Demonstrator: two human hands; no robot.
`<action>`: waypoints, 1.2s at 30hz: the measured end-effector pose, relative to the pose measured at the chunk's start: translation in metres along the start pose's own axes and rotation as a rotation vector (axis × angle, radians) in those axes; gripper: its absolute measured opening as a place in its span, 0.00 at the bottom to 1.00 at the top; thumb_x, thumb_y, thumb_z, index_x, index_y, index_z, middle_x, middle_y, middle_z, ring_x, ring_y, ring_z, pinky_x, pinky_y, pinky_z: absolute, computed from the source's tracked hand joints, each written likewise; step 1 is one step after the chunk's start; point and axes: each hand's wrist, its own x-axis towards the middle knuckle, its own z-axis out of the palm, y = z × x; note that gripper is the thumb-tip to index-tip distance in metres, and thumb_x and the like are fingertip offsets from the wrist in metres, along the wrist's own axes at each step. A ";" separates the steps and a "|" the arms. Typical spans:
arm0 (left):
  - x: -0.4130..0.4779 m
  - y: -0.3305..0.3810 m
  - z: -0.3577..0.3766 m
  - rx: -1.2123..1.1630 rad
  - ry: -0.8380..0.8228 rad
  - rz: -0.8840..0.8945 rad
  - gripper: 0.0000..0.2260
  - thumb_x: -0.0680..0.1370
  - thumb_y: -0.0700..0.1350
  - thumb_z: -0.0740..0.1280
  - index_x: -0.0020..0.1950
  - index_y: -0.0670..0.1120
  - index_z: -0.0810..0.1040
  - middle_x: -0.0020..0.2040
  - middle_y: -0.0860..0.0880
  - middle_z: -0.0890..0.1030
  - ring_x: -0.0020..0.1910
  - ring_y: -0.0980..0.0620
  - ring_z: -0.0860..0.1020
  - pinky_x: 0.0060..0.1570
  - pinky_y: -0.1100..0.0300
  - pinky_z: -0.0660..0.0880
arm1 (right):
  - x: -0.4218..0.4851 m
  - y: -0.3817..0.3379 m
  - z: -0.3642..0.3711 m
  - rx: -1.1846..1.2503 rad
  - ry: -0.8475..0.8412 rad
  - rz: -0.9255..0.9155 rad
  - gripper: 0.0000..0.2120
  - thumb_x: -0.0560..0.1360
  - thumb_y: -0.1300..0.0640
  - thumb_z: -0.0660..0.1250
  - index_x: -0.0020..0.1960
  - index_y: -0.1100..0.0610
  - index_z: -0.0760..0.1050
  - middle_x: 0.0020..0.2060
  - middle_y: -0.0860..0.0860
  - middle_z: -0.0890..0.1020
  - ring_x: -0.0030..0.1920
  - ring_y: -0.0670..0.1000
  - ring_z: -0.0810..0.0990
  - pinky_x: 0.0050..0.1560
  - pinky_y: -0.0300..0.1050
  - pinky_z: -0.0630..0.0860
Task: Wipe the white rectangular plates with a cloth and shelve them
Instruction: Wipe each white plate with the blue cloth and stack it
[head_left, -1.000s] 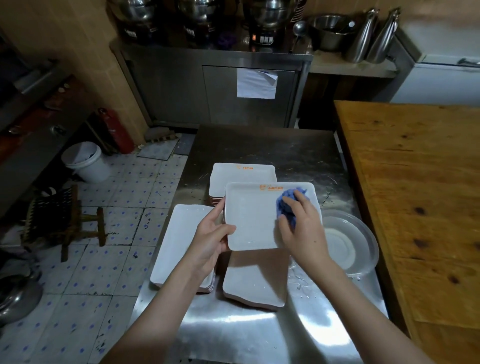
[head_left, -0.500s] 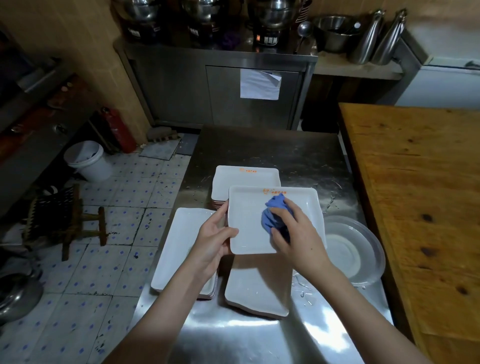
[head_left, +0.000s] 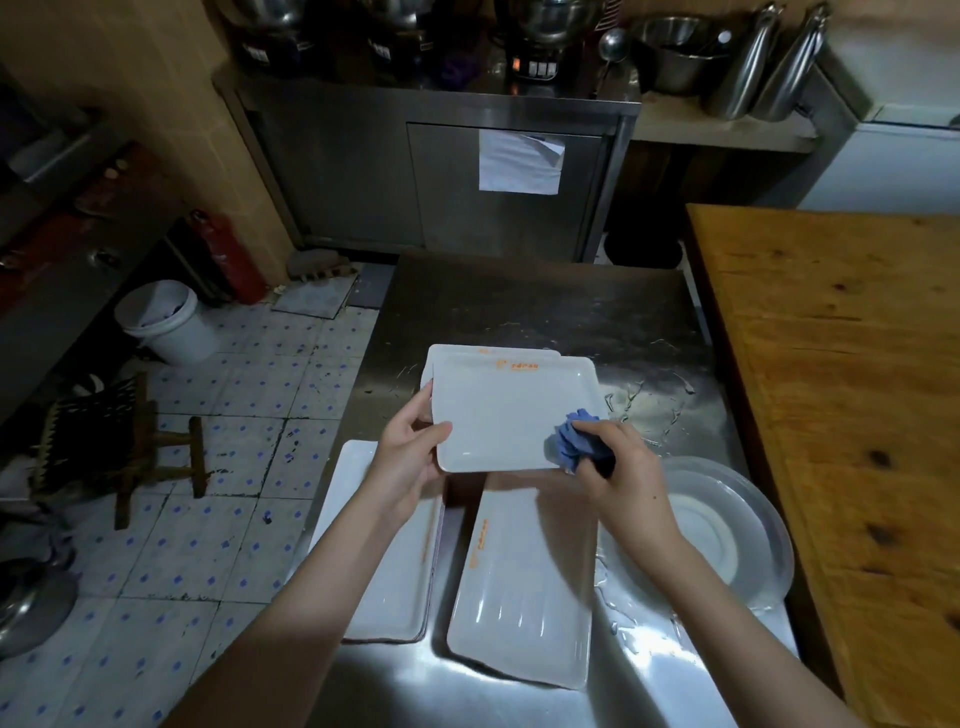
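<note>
Through the head camera, you are holding one white plate (head_left: 509, 415) above the middle of the steel counter (head_left: 545, 301). Your left hand (head_left: 410, 457) is gripping its left edge, with the thumb curled over the top and the fingers going underneath. Your right hand (head_left: 623, 467) is bunching a blue cloth (head_left: 574, 444) in curled fingers and pressing it onto the plate's near right corner. You are in the wiping step on this plate, and I cannot tell whether its face is dry all over.

More plates are waiting on the counter. A short stack (head_left: 467, 351) is peeking out just behind the held plate, toward the far edge. A long stack (head_left: 384, 597) is lying along the left edge under your left forearm. A single long plate (head_left: 524, 597) is sitting just beside it by the near edge. I cannot tell which of these are already wiped. Water is glistening on the counter to the right of the held plate and near the clear round dish (head_left: 753, 519) by the right edge.

No plate is showing on any shelf, so I judge that all the shelving, and probably more wiping, is waiting for you.
</note>
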 end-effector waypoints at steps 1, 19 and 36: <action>0.008 0.003 -0.001 0.015 0.012 -0.001 0.26 0.79 0.33 0.63 0.75 0.53 0.67 0.66 0.48 0.77 0.62 0.45 0.78 0.42 0.57 0.81 | 0.004 0.001 0.001 0.030 0.007 0.015 0.20 0.67 0.72 0.65 0.56 0.56 0.78 0.49 0.51 0.78 0.49 0.46 0.74 0.49 0.27 0.65; 0.094 0.006 -0.009 0.373 0.209 -0.003 0.20 0.81 0.39 0.62 0.72 0.52 0.70 0.63 0.46 0.79 0.61 0.46 0.78 0.50 0.57 0.78 | 0.013 0.012 0.018 0.466 0.069 0.288 0.20 0.69 0.73 0.63 0.48 0.51 0.79 0.45 0.45 0.82 0.42 0.36 0.79 0.41 0.27 0.71; 0.029 -0.009 0.016 0.574 0.124 0.137 0.14 0.82 0.42 0.60 0.68 0.50 0.74 0.67 0.48 0.74 0.64 0.53 0.72 0.58 0.61 0.68 | -0.013 0.031 -0.028 0.577 0.049 0.680 0.13 0.68 0.74 0.67 0.35 0.59 0.68 0.29 0.58 0.73 0.31 0.55 0.78 0.28 0.44 0.77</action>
